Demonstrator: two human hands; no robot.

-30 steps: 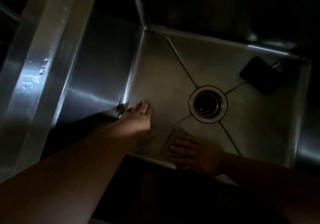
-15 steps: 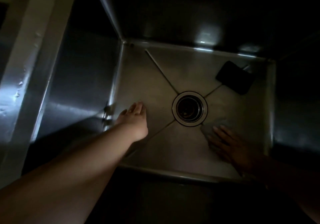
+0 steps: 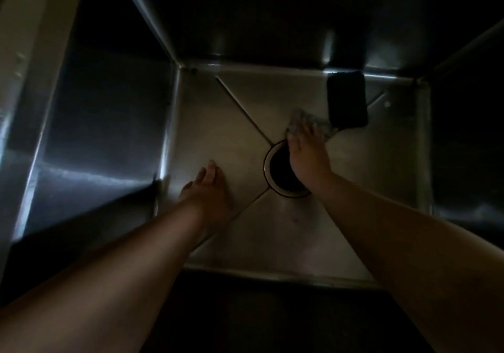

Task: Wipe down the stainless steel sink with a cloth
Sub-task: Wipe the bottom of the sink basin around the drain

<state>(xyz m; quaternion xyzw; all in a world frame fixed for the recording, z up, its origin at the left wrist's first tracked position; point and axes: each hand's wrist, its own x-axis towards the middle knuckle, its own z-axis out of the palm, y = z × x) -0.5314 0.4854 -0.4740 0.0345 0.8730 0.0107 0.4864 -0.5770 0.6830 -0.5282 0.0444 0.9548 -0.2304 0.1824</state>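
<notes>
I look down into a deep stainless steel sink (image 3: 207,123) in dim light. My right hand (image 3: 305,148) lies flat on a light cloth (image 3: 302,119) and presses it onto the sink floor just beyond the round drain (image 3: 283,178), partly covering the drain. The cloth's far edge touches a dark sponge. My left hand (image 3: 207,186) rests flat on the floor to the left of the drain, fingers straight, holding nothing.
A dark rectangular sponge (image 3: 347,101) lies on the floor at the back right, against the rear wall. Steel walls rise on all sides; the left wall (image 3: 103,123) reflects light. A pale rim (image 3: 24,66) runs along the far left.
My right hand has slid the cloth from the near right of the drain up across it to the far side, near the sponge. My left hand stays planted.
</notes>
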